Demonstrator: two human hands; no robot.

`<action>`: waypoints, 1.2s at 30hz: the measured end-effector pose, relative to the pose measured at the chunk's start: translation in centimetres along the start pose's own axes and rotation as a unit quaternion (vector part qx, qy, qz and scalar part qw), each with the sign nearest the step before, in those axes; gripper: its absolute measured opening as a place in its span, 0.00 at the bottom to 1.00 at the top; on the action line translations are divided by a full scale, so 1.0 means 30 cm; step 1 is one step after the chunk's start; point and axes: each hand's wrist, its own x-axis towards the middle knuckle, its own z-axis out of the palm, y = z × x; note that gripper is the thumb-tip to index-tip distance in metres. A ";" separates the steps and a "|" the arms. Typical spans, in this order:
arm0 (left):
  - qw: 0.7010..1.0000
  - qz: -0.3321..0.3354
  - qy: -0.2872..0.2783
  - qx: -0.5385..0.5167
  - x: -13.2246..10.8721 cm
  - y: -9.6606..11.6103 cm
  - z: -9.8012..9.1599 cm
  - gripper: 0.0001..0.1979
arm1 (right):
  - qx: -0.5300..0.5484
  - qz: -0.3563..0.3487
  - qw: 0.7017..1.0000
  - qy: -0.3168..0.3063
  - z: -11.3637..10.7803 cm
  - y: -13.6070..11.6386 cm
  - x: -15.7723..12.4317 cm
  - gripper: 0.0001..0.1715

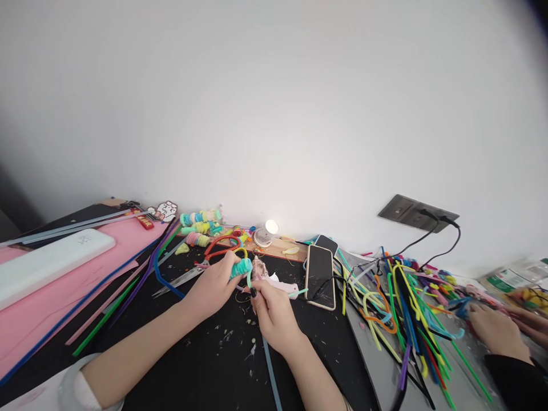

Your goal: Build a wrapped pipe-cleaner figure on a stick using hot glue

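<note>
My left hand point(217, 282) is closed around a teal coil of wound pipe cleaner point(241, 268). A pale green end of pipe cleaner point(249, 279) curves down from the coil, and my right hand point(276, 314) pinches it between thumb and finger. Beside my left hand lie scissors point(182, 281) with red handles, partly covered by that hand. A pink and white glue gun point(286, 287) rests just behind my right hand; part of it is hidden. To its right sits a phone point(321, 278) in a light case.
Finished coils point(200, 217) and a lit paper cup point(266, 233) stand along the wall. Pink sheets point(128, 240) and a white case point(55, 265) lie left. Pipe cleaners point(411, 319) are heaped at right, near another person's hand point(496, 331). Cords hang from a wall socket point(417, 213).
</note>
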 end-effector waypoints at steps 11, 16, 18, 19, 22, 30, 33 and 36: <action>0.999 -0.001 -0.008 0.037 -0.001 0.014 -0.001 0.06 | 0.011 -0.009 1.000 0.001 0.002 -0.011 -0.006 0.13; 0.998 0.009 0.010 0.065 -0.002 0.013 0.001 0.06 | 0.008 -0.014 1.000 0.003 0.004 -0.007 -0.006 0.12; 0.997 0.007 0.019 0.078 -0.002 0.014 0.000 0.06 | 0.008 -0.014 1.000 0.002 0.002 -0.007 -0.004 0.12; 0.996 0.005 0.024 0.083 -0.002 0.013 -0.002 0.05 | 0.007 -0.011 1.000 0.000 0.001 -0.008 -0.003 0.12; 0.995 0.001 0.044 0.087 0.000 0.009 -0.005 0.05 | 0.001 0.000 1.000 -0.012 -0.001 -0.014 -0.002 0.12; 0.994 -0.030 0.102 0.036 0.000 -0.011 -0.016 0.08 | -0.063 -0.020 0.998 -0.022 0.001 -0.014 0.008 0.11; 0.993 -0.028 0.115 0.020 0.000 -0.014 -0.027 0.08 | -0.064 -0.037 0.997 -0.026 -0.011 -0.011 0.014 0.12; 0.994 -0.014 0.108 0.028 0.005 -0.021 -0.038 0.08 | -0.057 -0.023 0.998 -0.018 -0.039 0.013 0.020 0.12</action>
